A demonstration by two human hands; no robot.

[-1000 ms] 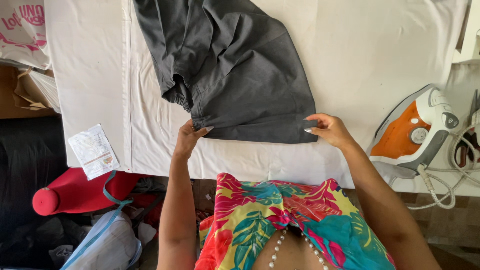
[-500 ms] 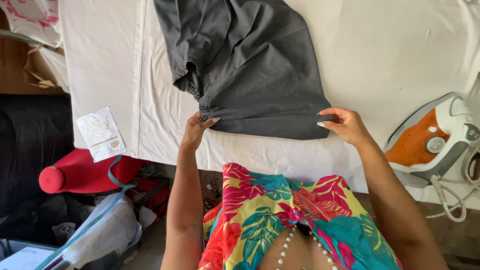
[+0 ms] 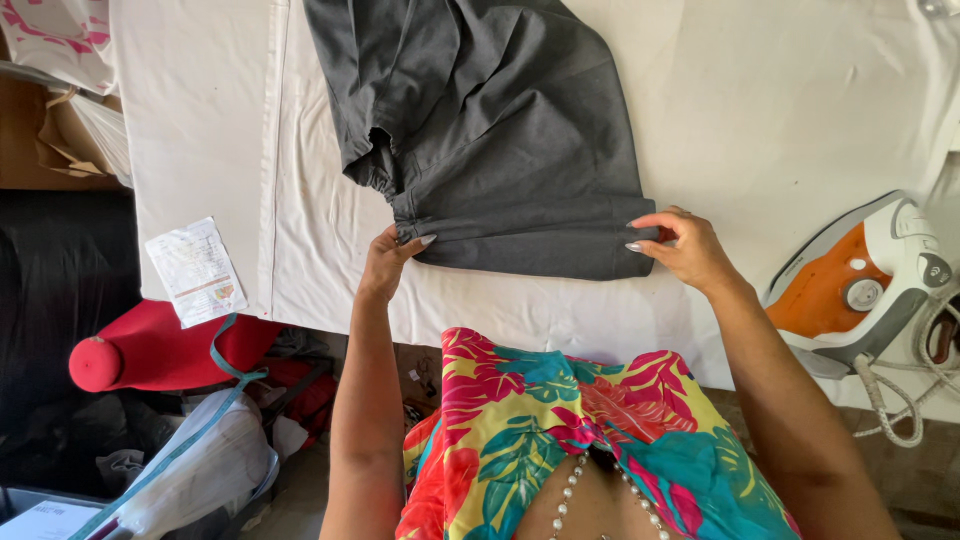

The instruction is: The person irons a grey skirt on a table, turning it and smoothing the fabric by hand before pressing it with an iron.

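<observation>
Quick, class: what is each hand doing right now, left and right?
Left hand: pinching the near-left corner of the dark grey garment.
Right hand: gripping the garment's near-right corner.

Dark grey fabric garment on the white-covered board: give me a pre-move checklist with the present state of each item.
1. Left hand grips the dark grey fabric garment at its near-left corner: ok.
2. Right hand pinches the near-right corner: ok.
3. Near hem straight between both hands: ok.
4. Upper garment smooth: not ok, bunched at the gathered part.
5. Orange and white steam iron clear of the garment: ok.
6. Iron hot: cannot tell.
</observation>
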